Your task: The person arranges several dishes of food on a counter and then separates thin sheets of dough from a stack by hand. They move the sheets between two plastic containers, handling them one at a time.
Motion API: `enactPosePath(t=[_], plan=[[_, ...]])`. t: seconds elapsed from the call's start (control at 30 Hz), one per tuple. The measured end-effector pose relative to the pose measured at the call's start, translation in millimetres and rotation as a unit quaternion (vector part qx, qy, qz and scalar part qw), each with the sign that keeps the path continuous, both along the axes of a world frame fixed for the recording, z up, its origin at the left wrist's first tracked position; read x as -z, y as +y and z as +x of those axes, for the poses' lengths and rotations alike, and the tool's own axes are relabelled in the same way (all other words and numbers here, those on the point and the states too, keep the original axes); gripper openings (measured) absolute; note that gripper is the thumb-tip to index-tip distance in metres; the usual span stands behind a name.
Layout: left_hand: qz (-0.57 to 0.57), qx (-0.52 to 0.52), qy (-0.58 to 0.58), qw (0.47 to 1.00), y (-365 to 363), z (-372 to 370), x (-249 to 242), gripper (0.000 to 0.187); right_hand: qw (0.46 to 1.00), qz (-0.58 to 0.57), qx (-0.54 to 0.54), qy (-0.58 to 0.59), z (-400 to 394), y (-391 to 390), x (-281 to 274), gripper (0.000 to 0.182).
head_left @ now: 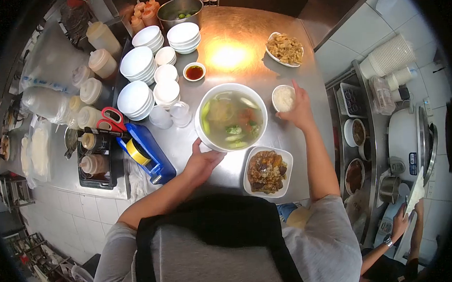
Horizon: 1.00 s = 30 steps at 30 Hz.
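A large white bowl of soup [231, 115] with green vegetable pieces stands in front of me on the steel counter. My left hand [203, 164] is at its lower left side, thumb and fingers against the bowl's wall; the fingertips are partly hidden. To the right, my right hand [299, 109] grips a small bowl of rice [284, 98], its index finger pointing up past the rim and its thumb at the near side. Close to my body lies a squarish white dish of braised food [268, 172]. Farther off at the right is a plate of fried food [285, 49].
Stacked white bowls [137, 62], a sauce dish [194, 72], a steel pot [181, 13] and a blue tape dispenser [153, 157] stand to the left. Red-handled scissors [111, 120] lie among squeeze bottles. A shelf rack [370, 150] borders the right; another person's hands [401, 221] hold something pale.
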<state>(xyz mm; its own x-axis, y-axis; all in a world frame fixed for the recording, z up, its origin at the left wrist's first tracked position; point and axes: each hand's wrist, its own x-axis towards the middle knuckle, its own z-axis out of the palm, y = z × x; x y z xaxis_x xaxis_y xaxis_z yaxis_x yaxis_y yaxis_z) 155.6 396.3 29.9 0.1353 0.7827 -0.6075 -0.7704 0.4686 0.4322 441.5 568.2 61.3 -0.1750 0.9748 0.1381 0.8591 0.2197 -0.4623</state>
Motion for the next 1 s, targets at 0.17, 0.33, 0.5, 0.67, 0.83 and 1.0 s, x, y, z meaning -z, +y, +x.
enactPosePath(t=[0.17,0.33,0.5,0.67,0.83,1.0], plan=[[0.008,-0.029,-0.022,0.999,38.0,16.9,3.3,0.082,0.997,0.001,0.063,0.035,11.3,34.6,7.4,0.117],[0.025,-0.055,-0.03,0.998,82.9,32.3,13.4,0.082,0.995,0.04,0.079,0.039,16.4,57.1,7.4,0.118],[0.038,-0.066,-0.021,0.997,130.1,42.7,21.6,0.084,0.993,0.03,0.096,0.061,9.7,74.4,3.4,0.118],[0.071,-0.062,-0.024,0.995,168.1,43.1,26.8,0.087,0.992,0.044,0.101,0.069,8.6,95.2,10.5,0.115],[0.067,-0.064,-0.026,0.995,201.0,41.9,31.1,0.087,0.988,0.065,0.09,0.106,10.4,121.3,19.1,0.111],[0.073,-0.076,-0.016,0.994,230.8,42.8,34.9,0.086,0.986,0.024,0.137,0.094,7.5,137.8,13.7,0.109]])
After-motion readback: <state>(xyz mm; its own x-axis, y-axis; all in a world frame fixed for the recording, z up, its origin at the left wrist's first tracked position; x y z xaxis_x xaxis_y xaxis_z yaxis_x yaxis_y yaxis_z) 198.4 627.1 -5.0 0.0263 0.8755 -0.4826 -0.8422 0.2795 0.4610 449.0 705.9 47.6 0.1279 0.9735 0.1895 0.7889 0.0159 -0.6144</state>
